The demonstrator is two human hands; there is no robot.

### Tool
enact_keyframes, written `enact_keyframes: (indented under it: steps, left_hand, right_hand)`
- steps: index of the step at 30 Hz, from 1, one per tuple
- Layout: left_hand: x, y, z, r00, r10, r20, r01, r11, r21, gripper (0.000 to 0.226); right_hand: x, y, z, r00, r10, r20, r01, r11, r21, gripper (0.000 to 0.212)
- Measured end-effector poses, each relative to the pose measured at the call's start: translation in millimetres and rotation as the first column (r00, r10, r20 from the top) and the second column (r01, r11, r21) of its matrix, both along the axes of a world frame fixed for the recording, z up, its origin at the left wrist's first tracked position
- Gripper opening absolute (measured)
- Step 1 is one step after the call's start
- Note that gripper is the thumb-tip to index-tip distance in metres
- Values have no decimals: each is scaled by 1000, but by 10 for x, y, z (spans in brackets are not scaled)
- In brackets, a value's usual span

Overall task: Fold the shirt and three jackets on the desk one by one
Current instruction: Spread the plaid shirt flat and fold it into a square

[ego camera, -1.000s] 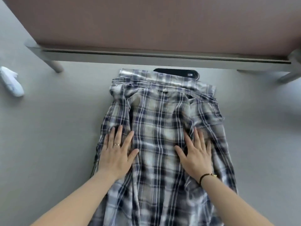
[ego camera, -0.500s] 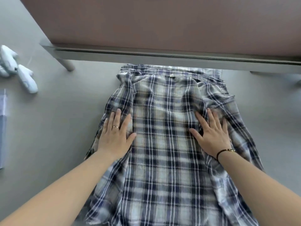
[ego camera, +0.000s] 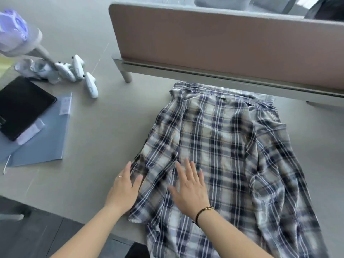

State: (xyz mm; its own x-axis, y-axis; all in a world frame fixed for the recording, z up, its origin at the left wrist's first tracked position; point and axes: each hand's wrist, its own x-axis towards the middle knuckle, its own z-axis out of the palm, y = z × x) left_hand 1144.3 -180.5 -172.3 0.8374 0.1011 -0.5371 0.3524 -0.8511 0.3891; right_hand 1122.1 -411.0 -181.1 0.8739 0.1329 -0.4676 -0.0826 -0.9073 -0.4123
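Desk (ego camera: 104, 127); shirt (ego camera: 214, 146) under both flat hands.

Two bare forearms come up from the bottom edge, no sleeves in sight on either one. On the left hand (ego camera: 123, 190) there's a thin gold-toned ring (ego camera: 120, 176) on one finger, a plain narrow band. On the right hand (ego camera: 191, 194) the wrist carries a slim dark cord bracelet (ego camera: 202, 214) with a small gold-coloured clasp sitting on top. Fingernails look short and unpainted, nothing else worn
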Motion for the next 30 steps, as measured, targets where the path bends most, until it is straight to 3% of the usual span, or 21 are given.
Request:
enact_keyframes:
  steps: [6, 10, 14, 17, 19, 21, 22, 24, 26, 28, 30]
  left_hand:
    - [-69, 276, -61, 981, 194, -19, -194, 963, -185, 62]
    - [-83, 484, -80, 985, 171, 10, -163, 955, -247, 12]
    - [60, 708, 192, 949, 231, 215, -170, 949, -267, 15]
    - [196, 904, 559, 831, 234, 505, -131, 964, -231, 3]
    - [233, 1024, 734, 752, 188, 632, -97, 980, -176, 7]
    - [246, 1155, 713, 740, 70, 668, -32, 997, -70, 11]
    - [245, 1228, 624, 792, -6, 611, 14, 1000, -9, 16]
    - [218, 1371, 380, 937, -174, 302, 142, 982, 124, 37]
    - [124, 1499, 143, 955, -294, 36, 286, 947, 144, 53]
    - [-1, 1578, -24, 964, -265, -1, 265, 963, 57, 54]
    - [-58, 1612, -111, 993, -97, 63, 101, 993, -67, 51]
  right_hand:
    - [-261, 684, 68, 994, 101, -40, -101, 995, -12, 77]
    - [-400, 986, 43, 992, 13, -128, -18, 999, -33, 79]
    - [-392, 1194, 72, 985, -105, -135, 98, 993, -62, 79]
    - [-389, 1297, 113, 972, -206, -113, 202, 978, -45, 77]
    - [-418, 1359, 122, 968, -228, -103, 224, 973, -55, 76]
    - [-453, 1425, 121, 970, -220, -104, 212, 974, -85, 75]
    - [-470, 1455, 119, 971, -212, -110, 201, 974, -102, 75]
    - [-504, 1507, 118, 969, -205, -136, 189, 974, -124, 75]
    - [-538, 1548, 123, 966, -201, -161, 181, 975, -132, 75]
    - [-565, 1569, 143, 968, -189, -167, 167, 976, -140, 76]
    - [-574, 1578, 168, 970, -182, -161, 160, 977, -141, 76]
